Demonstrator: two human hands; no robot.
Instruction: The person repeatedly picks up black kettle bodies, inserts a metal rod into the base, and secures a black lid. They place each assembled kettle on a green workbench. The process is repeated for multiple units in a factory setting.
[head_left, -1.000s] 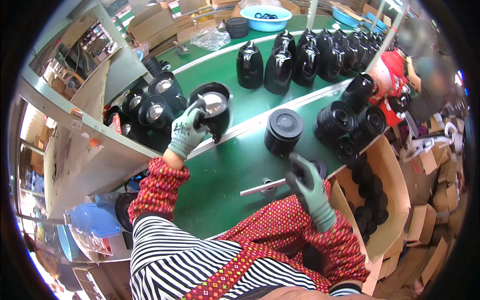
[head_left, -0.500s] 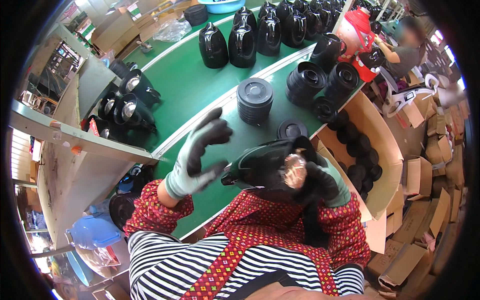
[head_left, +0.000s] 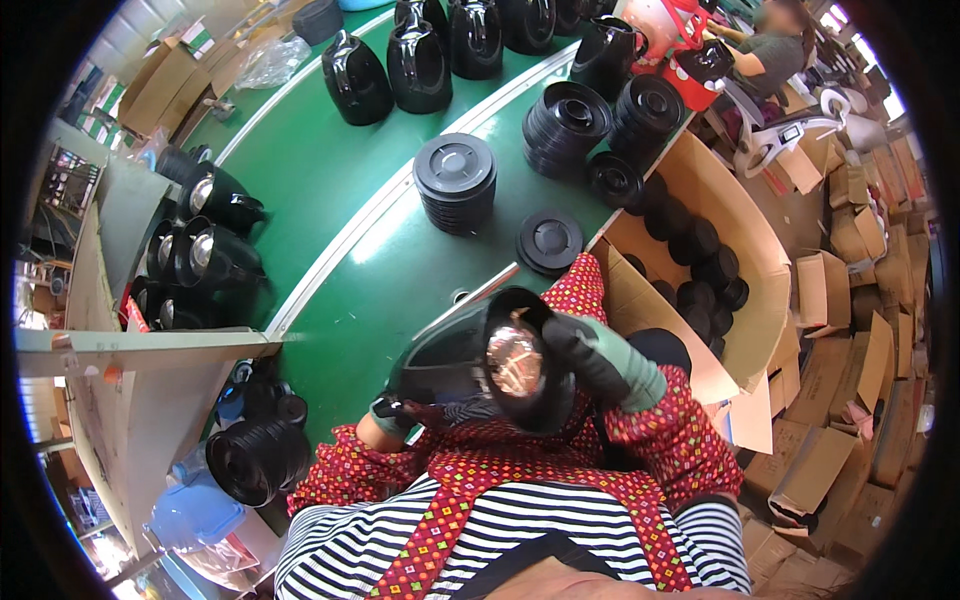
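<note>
A glossy black jug (head_left: 440,372) lies tilted on its side above my lap, in front of the bench edge. Its open end points right and shows a shiny, copper-coloured round surface inside. My right hand (head_left: 598,362), in a green and dark grey glove, is closed on the rim at that end. Against the underside of the jug, toward its other end, is my left hand (head_left: 392,418); it wears the same kind of glove, and the jug hides most of its fingers. A stack of black ribbed lids (head_left: 455,185) and a lower lid stack (head_left: 550,243) stand beyond the jug.
Upright black jugs (head_left: 420,65) stand along the back of the green bench (head_left: 330,215). Jugs lying down (head_left: 215,250) are at the left. More lid stacks (head_left: 567,125) stand at right, beside a cardboard box (head_left: 765,240) holding black round parts. A co-worker (head_left: 775,50) is at far right.
My left hand has gone from open above the bench to under the jug. The jug and my right hand have moved left and nearer to me. The view has shifted.
</note>
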